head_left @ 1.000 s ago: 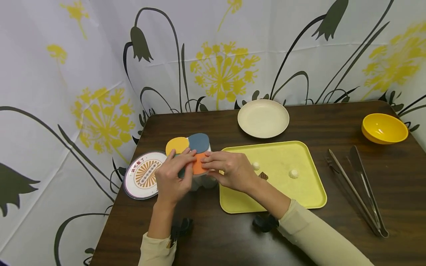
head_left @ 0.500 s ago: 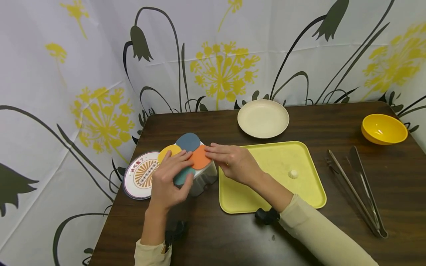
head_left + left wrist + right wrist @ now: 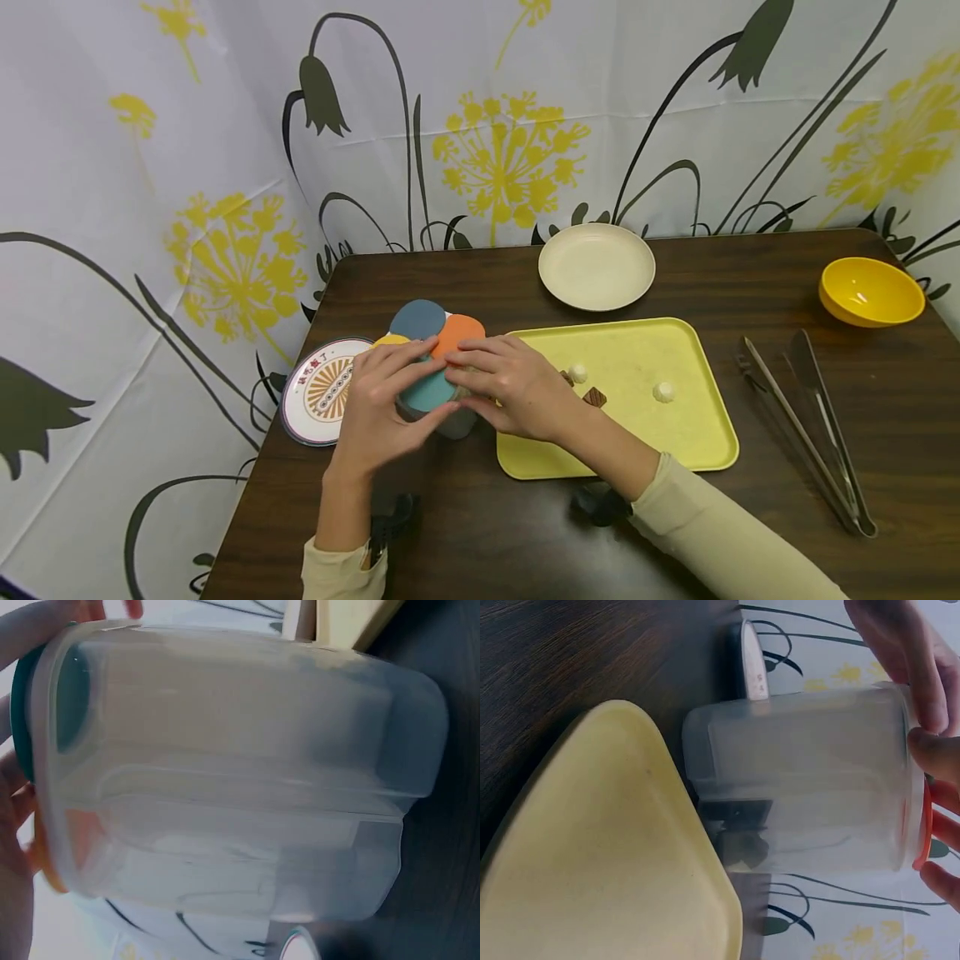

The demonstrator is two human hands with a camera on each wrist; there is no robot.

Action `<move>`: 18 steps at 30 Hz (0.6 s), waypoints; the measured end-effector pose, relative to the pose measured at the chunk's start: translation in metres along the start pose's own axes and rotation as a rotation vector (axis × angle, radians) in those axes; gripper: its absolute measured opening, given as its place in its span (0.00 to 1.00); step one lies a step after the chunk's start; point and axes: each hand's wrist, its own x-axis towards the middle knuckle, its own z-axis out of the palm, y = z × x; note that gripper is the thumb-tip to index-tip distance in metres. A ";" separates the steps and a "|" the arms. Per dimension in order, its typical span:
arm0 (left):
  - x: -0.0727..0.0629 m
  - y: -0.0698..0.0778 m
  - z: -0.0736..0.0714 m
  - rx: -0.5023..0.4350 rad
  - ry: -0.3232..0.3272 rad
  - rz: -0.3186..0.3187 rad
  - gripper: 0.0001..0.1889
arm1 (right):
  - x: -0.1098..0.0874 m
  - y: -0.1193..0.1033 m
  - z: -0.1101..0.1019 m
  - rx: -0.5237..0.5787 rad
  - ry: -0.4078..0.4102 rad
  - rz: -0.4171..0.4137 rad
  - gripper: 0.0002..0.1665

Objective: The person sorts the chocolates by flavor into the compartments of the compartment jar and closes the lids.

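A clear plastic storage container (image 3: 225, 735) stands upright on the table. On its lid are four-lobed flaps: teal (image 3: 427, 390) in front, orange (image 3: 462, 331) at back right, blue (image 3: 417, 319) behind, and yellow mostly hidden by a hand. My left hand (image 3: 381, 398) holds the lid from the left, fingers over the top and thumb at the front rim. From the right, my right hand (image 3: 521, 385) grips the lid, its fingertips at the teal flap's edge and its thumb close to the left thumb. Dark objects (image 3: 742, 847) show through the container's lower wall.
A patterned oval plate (image 3: 315, 408) lies left of the container. Right of it, the yellow tray (image 3: 660, 437) bears small white pieces (image 3: 663, 392) and brown ridged pieces (image 3: 595, 397). Behind is a cream plate (image 3: 597, 267); metal tongs (image 3: 806, 442) and a yellow bowl (image 3: 870, 292) are farther right.
The container has turned counter-clockwise as seen from above, bringing the teal flap to the front and orange to the back. Both hands have closed in from the sides toward the front rim.
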 end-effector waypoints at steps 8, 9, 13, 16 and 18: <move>0.006 0.001 0.011 0.119 0.082 0.057 0.32 | -0.007 0.012 -0.001 0.128 0.017 0.012 0.29; 0.007 0.001 0.011 0.112 0.072 0.062 0.32 | -0.008 0.014 -0.001 0.145 0.017 0.018 0.30; 0.005 -0.002 0.005 0.033 0.023 0.083 0.28 | -0.010 0.019 -0.001 0.197 0.020 0.038 0.33; 0.003 -0.005 0.002 -0.049 0.003 0.087 0.25 | -0.010 0.021 0.000 0.211 0.023 0.050 0.34; 0.001 -0.006 0.002 -0.077 -0.004 0.078 0.23 | -0.010 0.023 0.000 0.205 0.018 0.052 0.35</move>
